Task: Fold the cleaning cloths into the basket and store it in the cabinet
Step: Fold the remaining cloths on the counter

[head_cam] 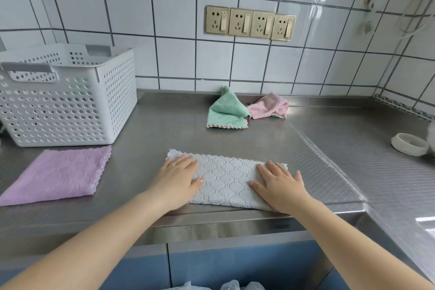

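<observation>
- Nearest the viewer, below the counter edge, blue cabinet fronts (235, 263) show between two bare forearms that reach forward onto a stainless steel counter (150, 129).
- On the near edge of that counter lies a white cloth (227, 181) with a quilted diamond pattern, folded into a long strip running left to right.
- Left hand (180, 178), with a ring on one finger, lies flat on the strip's left end, fingers straight and together, pressing down and gripping nothing.
- Right hand (281, 183) lies flat on the strip's right end in the same way, fingers extended and slightly spread, holding nothing.
- To the left, well apart from the white strip, a lilac cloth (58, 173) lies folded flat in a rough square.
- Just beyond the lilac cloth stands a white perforated plastic basket (68, 101), upright at the left of the counter; what is inside cannot be seen.
- At the far right edge sits a white ring-shaped object (409, 145), perhaps a roll of tape.
- Farther back, near the wall, a green cloth (227, 110) lies loosely crumpled, touching a crumpled pink cloth (269, 107) on its right.
- Behind everything rises a white tiled wall (164, 19) with dark grout, carrying a row of four gold-coloured sockets (250, 23).
</observation>
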Demonstrator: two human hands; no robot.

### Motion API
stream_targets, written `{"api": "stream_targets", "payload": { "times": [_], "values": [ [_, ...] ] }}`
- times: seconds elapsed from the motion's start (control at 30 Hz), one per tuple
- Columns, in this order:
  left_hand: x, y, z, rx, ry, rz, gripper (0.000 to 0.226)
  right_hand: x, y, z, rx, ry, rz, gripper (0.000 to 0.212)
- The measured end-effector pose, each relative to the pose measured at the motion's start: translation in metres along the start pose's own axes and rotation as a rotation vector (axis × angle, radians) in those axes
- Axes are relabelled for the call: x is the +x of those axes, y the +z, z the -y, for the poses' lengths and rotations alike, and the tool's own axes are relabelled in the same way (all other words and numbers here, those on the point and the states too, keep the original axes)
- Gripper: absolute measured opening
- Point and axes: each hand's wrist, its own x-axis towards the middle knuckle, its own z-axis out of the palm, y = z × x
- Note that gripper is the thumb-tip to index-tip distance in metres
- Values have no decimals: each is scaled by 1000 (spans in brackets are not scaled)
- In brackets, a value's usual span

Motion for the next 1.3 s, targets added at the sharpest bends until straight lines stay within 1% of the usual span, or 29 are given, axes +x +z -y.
{"api": "stream_targets", "payload": {
  "times": [0.07, 0.13, 0.17, 0.23, 0.33, 0.4, 0.43, 0.57, 0.63, 0.7, 0.87, 0.9, 0.97, 1.03, 1.1, 1.17, 1.2, 1.27, 1.3],
  "values": [
    [-9, -6, -13, -52, 164, -149, 48, 6, -7, 4, 33, -56, -43, 55],
    [-18, -11, -31, -68, 345, -278, 37, 12, -12, 11, 87, -167, -111, 44],
    [-21, -11, -40, -73, 418, -304, 33, 15, -13, 16, 109, -225, -131, 42],
    [-25, -8, -50, -68, 471, -268, 27, 20, -15, 29, 144, -310, -115, 42],
    [-23, -2, -54, 17, 458, -257, 30, 29, -16, 42, 137, -383, -35, 44],
    [-22, -3, -53, 51, 445, -262, 32, 35, -16, 43, 98, -408, -28, 46],
    [-22, -4, -52, 60, 442, -256, 29, 38, -15, 42, 77, -413, -34, 47],
    [-29, -9, -35, 30, 436, -244, 2, 37, -16, 32, 1, -426, -54, 50],
    [-34, -11, -19, 5, 423, -227, 4, 32, -17, 28, -31, -453, -87, 48],
    [-37, -16, -5, 28, 396, -220, 4, 27, -17, 24, -32, -495, -127, 45],
    [-37, -20, 25, 73, 320, -181, 4, 9, -9, 19, 58, -586, -187, 32],
    [-36, -20, 30, 63, 303, -158, 7, 4, -8, 19, 70, -618, -210, 29],
    [-34, -22, 34, 55, 279, -134, 11, -2, -6, 19, 54, -706, -336, 26],
    [-34, -24, 36, 40, 290, -141, 7, -6, -3, 13, 7, -765, -393, 29],
    [-38, -25, 38, 7, 335, -111, 28, -11, -1, 1, -22, -796, -351, 39],
    [-47, -26, 40, -42, 384, -19, 52, -18, 1, -12, 5, -807, -253, 50],
    [-53, -26, 41, -56, 407, 52, 61, -22, 2, -17, 9, -806, -209, 56],
    [-62, -24, 40, -13, 456, 153, 70, -29, 5, -20, -33, -808, -154, 68],
    [-64, -24, 39, 17, 472, 166, 70, -31, 8, -19, -73, -820, -145, 72]
  ]
}}
